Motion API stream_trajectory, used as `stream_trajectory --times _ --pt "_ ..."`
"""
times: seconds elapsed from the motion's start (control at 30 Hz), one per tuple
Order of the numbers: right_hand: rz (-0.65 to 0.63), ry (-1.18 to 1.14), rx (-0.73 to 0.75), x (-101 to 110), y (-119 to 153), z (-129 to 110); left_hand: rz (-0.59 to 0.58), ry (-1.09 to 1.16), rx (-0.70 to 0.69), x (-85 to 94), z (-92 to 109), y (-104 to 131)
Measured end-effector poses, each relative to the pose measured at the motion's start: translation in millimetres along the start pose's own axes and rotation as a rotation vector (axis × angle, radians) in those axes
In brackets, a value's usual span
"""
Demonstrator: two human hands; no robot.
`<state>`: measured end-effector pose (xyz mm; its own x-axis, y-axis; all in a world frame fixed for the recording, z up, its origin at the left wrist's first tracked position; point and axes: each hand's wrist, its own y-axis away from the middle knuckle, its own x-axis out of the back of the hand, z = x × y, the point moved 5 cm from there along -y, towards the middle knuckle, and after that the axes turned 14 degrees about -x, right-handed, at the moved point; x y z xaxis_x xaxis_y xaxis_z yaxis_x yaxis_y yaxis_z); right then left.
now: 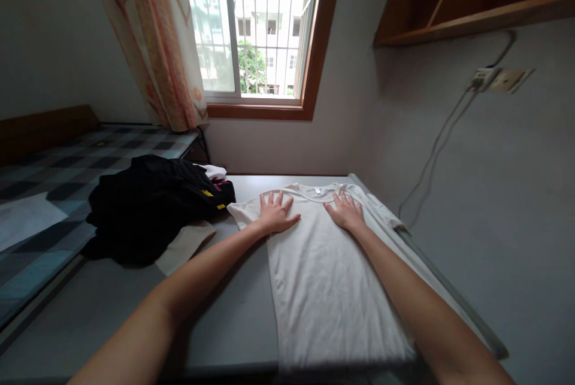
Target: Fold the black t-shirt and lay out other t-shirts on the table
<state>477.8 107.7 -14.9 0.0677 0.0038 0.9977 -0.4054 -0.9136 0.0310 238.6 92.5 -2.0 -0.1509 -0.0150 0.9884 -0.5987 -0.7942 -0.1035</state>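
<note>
A white T-shirt lies spread on the table, its neckline at the far end and its hem by the near edge. My left hand rests flat on the shirt's left shoulder area, fingers spread. On the other side of the neckline, my right hand presses on the right shoulder area, its fingers also stretched out. A small label shows inside the collar between the hands. Slight wrinkles run down the body of the shirt, and its right edge is partly hidden by my right forearm.
Dark clothes are heaped at the left, with a beige cloth poking out. Beyond them is a bed with a checked cover and a white sheet of paper. A wall stands close on the right, with a cable hanging down.
</note>
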Motion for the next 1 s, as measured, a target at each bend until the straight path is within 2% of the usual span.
stream_trajectory --times 0.37,0.6,0.73,0.8,0.83,0.9,1.0 --pt "-0.017 0.006 0.042 1.0 -39.3 -13.7 -0.026 0.004 0.029 2.5 -22.8 -19.6" --pt "-0.026 0.007 0.039 0.8 -47.2 -18.4 0.006 -0.003 0.016 4.8 -29.0 -26.2" --pt "-0.035 -0.053 0.162 15.2 -47.6 -14.3 0.012 -0.013 0.020 3.0 -29.1 -26.2" --pt "0.022 -0.102 0.190 31.3 -51.1 -1.4 0.015 -0.013 0.020 2.1 -29.2 -25.9" --pt "0.067 -0.111 0.153 40.0 -54.4 10.0 0.017 -0.013 0.020 1.8 -29.3 -25.7" --pt "0.171 -0.096 -0.014 55.0 -62.9 41.4 0.023 -0.011 0.019 1.8 -29.2 -25.2" --pt "0.188 -0.094 -0.230 58.6 -75.2 90.4 0.032 -0.007 0.022 2.6 -28.8 -24.4"
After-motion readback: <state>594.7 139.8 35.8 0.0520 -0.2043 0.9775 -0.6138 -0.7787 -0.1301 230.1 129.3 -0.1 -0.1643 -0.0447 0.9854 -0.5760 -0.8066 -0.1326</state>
